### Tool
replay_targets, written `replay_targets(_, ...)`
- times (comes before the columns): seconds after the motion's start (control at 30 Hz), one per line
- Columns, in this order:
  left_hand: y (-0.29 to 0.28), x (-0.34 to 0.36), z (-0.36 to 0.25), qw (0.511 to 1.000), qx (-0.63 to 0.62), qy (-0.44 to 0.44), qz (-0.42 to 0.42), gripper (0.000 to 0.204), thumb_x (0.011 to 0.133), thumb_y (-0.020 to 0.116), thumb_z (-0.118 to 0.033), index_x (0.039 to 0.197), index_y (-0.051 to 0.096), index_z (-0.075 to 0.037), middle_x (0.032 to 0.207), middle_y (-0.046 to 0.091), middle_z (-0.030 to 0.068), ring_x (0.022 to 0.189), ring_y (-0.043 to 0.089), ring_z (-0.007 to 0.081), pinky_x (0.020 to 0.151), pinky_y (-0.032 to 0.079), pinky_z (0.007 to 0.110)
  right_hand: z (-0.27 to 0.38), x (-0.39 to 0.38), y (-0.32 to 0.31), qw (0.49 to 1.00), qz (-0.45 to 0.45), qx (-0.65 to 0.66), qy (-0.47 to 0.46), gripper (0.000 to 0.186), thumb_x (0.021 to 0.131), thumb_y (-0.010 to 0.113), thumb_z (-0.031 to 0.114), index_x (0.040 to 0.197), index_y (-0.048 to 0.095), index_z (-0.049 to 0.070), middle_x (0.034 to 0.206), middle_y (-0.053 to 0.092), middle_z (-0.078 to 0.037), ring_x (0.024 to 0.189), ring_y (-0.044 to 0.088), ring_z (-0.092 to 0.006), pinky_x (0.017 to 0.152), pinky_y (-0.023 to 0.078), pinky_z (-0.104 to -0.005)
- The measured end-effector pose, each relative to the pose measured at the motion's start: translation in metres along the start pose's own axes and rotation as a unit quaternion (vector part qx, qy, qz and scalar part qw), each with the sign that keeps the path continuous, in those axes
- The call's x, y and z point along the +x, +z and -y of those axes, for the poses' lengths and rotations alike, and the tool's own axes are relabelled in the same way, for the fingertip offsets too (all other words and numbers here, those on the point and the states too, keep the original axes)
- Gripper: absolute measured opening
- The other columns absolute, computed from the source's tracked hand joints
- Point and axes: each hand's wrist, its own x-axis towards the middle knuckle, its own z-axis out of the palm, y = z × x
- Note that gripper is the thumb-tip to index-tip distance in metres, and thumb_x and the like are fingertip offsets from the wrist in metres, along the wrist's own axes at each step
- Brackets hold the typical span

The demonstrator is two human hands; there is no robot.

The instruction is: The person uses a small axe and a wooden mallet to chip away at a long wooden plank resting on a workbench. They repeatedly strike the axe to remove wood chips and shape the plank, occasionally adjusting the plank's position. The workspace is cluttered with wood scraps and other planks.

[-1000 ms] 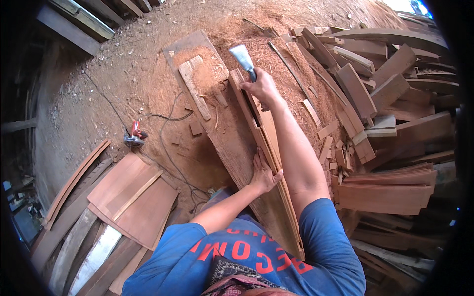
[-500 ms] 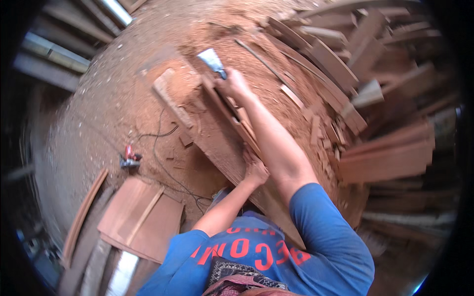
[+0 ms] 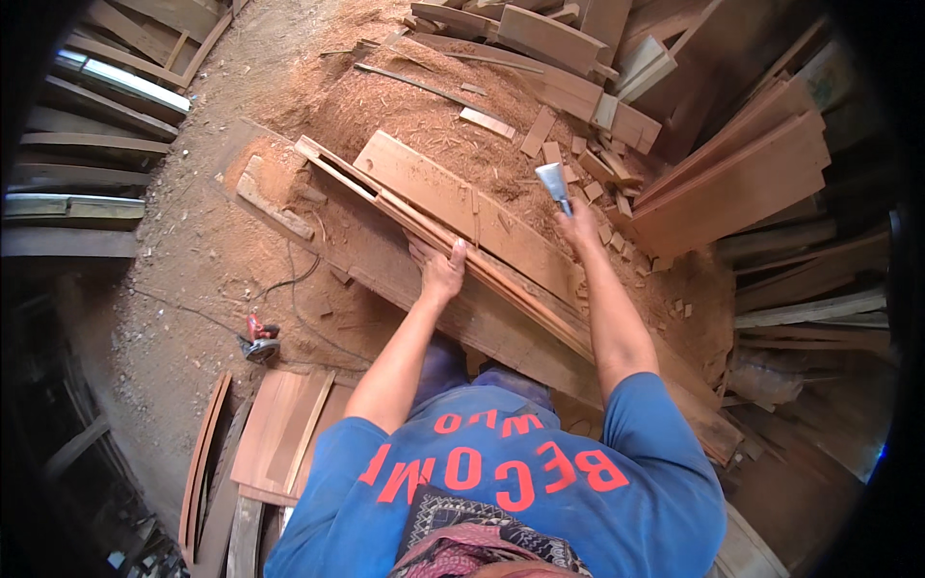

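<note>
My left hand (image 3: 438, 270) is closed on a long, narrow wooden piece (image 3: 496, 289) with a groove along it, lying diagonally over a wide work plank (image 3: 482, 337) below my forearms. A flat wooden board (image 3: 414, 183) with a small hole lies just behind that piece. My right hand (image 3: 578, 224) is closed around the dark handle of a wide metal scraper (image 3: 552, 183), blade pointing up, held off to the right of the long piece. Sawdust and a short wooden offcut (image 3: 275, 212) sit on the plank's far left end.
A red power saw (image 3: 260, 342) with a cable lies on the ground at left, above some flat panels (image 3: 275, 429). Stacked boards (image 3: 723, 173) and small offcuts crowd the right. Timber piles (image 3: 96, 173) line the upper left. Sawdust and a thin dark bar (image 3: 414, 87) lie beyond the plank.
My right hand and scraper have moved right, away from the long piece's far end. My left hand still grips the piece. The view has turned, and the flat board behind it now shows.
</note>
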Motion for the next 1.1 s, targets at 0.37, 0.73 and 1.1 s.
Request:
replay_targets(0.37, -0.022, 0.0, -0.019, 0.993, -0.062, -0.07, -0.07, 0.115, 0.09, 0.075, -0.058, 0.161, 0.015, 0.01, 0.157, 0.034, 0.0404, 0.149, 0.036, 0.047, 0.123, 0.032, 0.045, -0.132, -0.211, -0.191, 0.975, -0.151, 0.136, 0.086, 0.036, 0.096, 0.072, 0.016, 0.126, 0.065, -0.001, 0.115, 0.072, -0.016, 0.107, 0.07, -0.024, 0.096, 0.054, -0.036)
replay_targets(0.73, 0.074, -0.125, -0.117, 0.916, -0.16, -0.366, 0.035, 0.126, 0.079, 0.076, -0.076, 0.16, 0.025, 0.006, 0.162, 0.035, 0.0284, 0.144, 0.043, 0.0407, 0.112, 0.045, 0.056, -0.395, -0.524, -0.273, 0.781, -0.466, 0.098, 0.404, 0.039, 0.1, 0.066, 0.016, 0.129, 0.057, -0.009, 0.125, 0.065, -0.021, 0.111, 0.064, -0.0296, 0.099, 0.052, -0.0393)
replay_targets(1.1, 0.137, -0.236, -0.132, 0.891, -0.113, -0.375, 0.229, 0.094, 0.088, 0.063, -0.079, 0.146, 0.049, -0.006, 0.139, 0.05, 0.0148, 0.111, 0.056, 0.0254, 0.085, 0.057, 0.044, -0.377, -0.571, -0.279, 0.573, -0.52, 0.36, 0.521, 0.051, 0.099, 0.07, 0.034, 0.135, 0.05, 0.005, 0.128, 0.056, -0.012, 0.11, 0.055, -0.0222, 0.087, 0.052, -0.0431)
